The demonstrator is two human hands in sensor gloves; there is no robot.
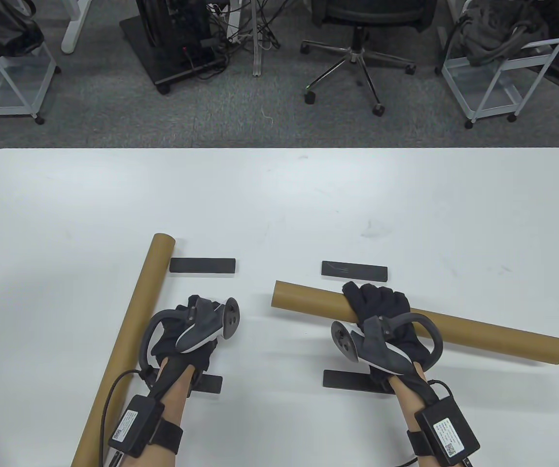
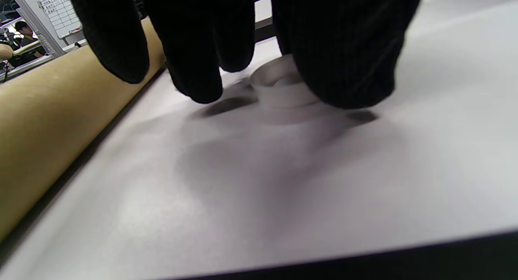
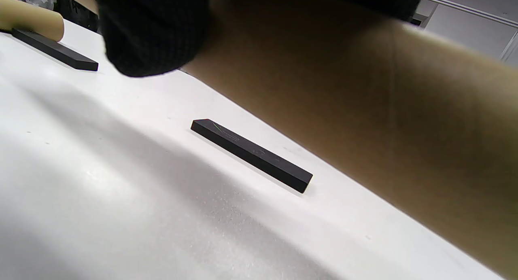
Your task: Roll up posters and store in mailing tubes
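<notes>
Looks early: right hand [image 1: 379, 316] grips one mailing tube [image 1: 479, 335] on the tabletop [image 1: 279, 194], left hand [image 1: 197, 326] pinches a small white cap [image 2: 279, 85] beside 2nd tube [image 1: 133, 321]; no poster seen, so rolling and storing are left.

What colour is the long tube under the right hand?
Brown cardboard tube, plain with no pattern; the table view shows it best.
</notes>
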